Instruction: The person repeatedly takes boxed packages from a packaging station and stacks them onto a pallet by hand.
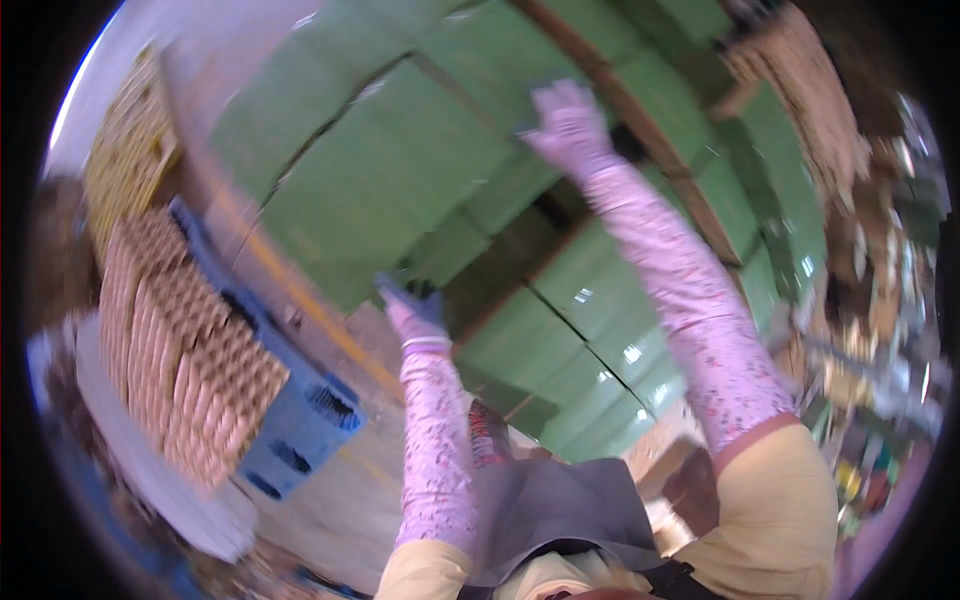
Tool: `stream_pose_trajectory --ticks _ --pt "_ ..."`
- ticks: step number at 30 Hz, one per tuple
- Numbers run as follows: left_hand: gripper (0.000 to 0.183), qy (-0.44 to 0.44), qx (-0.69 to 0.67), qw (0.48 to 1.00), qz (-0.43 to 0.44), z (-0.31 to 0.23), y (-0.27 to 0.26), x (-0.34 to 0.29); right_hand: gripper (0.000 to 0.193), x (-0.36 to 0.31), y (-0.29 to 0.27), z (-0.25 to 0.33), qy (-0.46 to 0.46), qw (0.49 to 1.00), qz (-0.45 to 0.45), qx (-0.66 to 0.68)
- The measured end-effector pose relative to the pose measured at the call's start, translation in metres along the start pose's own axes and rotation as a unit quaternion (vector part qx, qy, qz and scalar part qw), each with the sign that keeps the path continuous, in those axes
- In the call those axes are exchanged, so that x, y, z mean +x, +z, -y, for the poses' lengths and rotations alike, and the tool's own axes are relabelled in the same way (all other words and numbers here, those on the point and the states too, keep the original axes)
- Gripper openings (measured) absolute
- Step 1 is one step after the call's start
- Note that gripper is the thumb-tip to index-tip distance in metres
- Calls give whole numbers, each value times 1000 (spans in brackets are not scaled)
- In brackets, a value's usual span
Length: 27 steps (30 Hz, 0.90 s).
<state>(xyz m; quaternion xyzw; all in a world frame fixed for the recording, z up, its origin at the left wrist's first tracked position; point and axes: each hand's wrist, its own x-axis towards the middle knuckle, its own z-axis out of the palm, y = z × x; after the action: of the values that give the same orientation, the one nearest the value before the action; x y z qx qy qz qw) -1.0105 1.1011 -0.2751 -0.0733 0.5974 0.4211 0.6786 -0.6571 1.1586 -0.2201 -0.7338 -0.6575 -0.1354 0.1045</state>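
Observation:
Large green boxes with a glossy surface are stacked in front of me, with seams between them. My right hand, in a light purple glove with dark fingertips, lies spread on a green box near the far side. Lower and to the left, my left hand, gloved the same way, is at the near corner of a box, its fingers apart. Whether its fingertips press on the box I cannot tell. Between the hands and the nearer boxes runs a dark gap.
At left, brown egg trays are stacked on a blue plastic pallet. Behind them stands a yellowish stack. A yellow line marks the floor. More brown stacked material stands at the far right, with assorted clutter below it.

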Motion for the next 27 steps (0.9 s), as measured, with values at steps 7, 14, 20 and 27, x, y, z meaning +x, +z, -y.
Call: stream_pose_trajectory --ticks 7,14,20,27 --pt "52 -52 298 949 89 101 -69 -117 69 -351 -192 119 238 900 192 311" --pt "42 -16 520 834 182 249 -108 -278 56 -757 -477 -91 691 723 4 -16" --pt "67 -166 601 627 467 616 -83 -421 96 -997 -581 -333 779 571 -215 -144" --pt "54 -389 431 673 457 995 -17 -572 47 -1042 -577 -454 701 712 -15 -35"
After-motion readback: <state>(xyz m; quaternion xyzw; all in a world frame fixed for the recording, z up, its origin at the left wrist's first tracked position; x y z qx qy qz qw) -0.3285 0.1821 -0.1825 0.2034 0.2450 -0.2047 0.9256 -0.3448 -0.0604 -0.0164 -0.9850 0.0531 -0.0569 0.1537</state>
